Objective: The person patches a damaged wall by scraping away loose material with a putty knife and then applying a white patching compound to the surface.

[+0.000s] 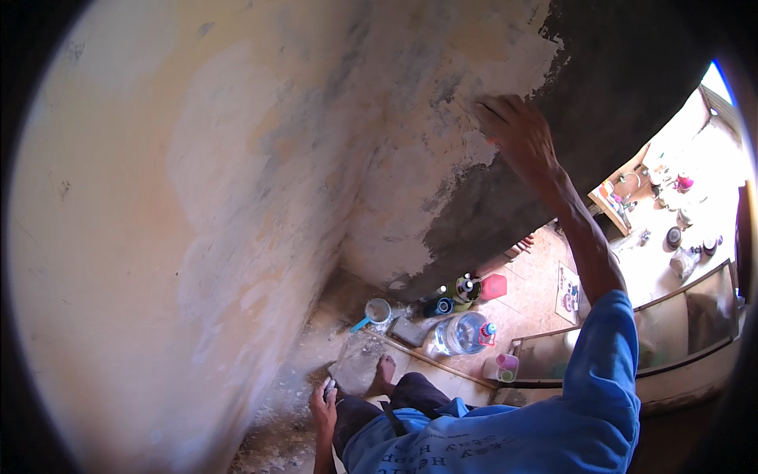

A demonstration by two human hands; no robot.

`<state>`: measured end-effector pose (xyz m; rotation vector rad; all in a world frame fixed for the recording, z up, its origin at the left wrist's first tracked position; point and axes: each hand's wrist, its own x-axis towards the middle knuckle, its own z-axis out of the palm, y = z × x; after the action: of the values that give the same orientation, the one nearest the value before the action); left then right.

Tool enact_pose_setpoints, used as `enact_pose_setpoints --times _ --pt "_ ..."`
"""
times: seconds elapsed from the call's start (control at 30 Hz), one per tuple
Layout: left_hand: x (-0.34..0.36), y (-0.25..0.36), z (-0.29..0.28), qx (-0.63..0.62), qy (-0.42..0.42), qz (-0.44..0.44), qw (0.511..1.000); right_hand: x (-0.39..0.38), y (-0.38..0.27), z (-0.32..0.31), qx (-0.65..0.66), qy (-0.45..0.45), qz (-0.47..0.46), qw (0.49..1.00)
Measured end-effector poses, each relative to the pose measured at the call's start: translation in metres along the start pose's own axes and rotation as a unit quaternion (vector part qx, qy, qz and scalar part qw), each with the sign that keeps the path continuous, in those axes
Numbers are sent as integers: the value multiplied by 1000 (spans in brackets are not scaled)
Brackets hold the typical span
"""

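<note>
My right hand (517, 134) is raised against the wall (268, 150), at the ragged border between pale patchy plaster and a dark grey area (624, 87). Its fingers are pressed together and bent to the wall; whatever lies under them is hidden. Down by my thigh, my left hand (322, 407) is closed around a small grey-white thing (328, 386), too small to name. Below, on the floor, a blue-handled dipper (377, 311) lies near the wall's foot.
A large clear water bottle (462, 333) stands beside a grey block (407, 332). Behind are a dark green container (467, 291) and a red container (494, 286). Pink and green cups (507, 363) sit by a low glass-fronted cabinet (679, 316). My bare foot (384, 371) is on the floor.
</note>
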<state>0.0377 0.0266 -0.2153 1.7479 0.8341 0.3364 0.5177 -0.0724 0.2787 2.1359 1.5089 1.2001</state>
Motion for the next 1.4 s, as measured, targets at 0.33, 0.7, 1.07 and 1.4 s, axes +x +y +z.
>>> enact_pose_setpoints --times 0.33,0.7,1.07,1.4 --pt "23 8 -28 -49 82 23 995 20 -21 125 -193 -43 67 978" --pt "6 -24 -47 -36 108 -10 993 -65 -79 151 -110 -92 74 987" --pt "19 3 -41 -111 53 -77 989 -18 -51 152 -155 -62 55 984" --pt "13 -29 -43 -32 51 -15 998 -40 14 110 -243 -43 41 968"
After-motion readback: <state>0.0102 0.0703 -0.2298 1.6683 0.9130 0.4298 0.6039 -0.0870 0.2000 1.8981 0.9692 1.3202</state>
